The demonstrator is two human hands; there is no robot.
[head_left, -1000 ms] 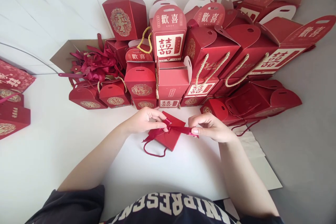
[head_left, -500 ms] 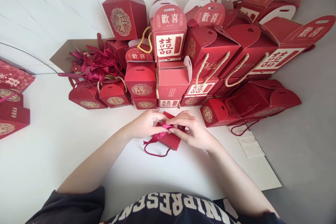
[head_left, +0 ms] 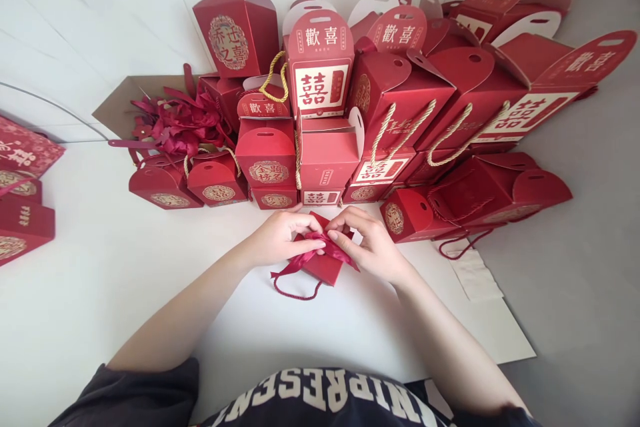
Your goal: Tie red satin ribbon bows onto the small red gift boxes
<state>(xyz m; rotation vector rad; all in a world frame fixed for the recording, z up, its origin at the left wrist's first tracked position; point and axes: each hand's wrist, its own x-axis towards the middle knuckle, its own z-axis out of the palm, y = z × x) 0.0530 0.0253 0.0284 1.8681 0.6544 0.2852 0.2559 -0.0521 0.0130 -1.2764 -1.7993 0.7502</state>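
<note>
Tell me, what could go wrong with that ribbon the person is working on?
The red ribbon might slip or twist, since the left hand and right hand work it with fingertips only. Its left tail lies close to the loose cord handle, so the two could tangle. A careless nudge might also shift the stacked boxes just behind.

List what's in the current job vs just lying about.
In the job:
- red ribbon, pinched by the left hand; right hand's fingertips at it
- small red package under the ribbon
- dark red cord beside it

Lying about:
- stacked red boxes
- ribbon heap
- white paper at right
</note>
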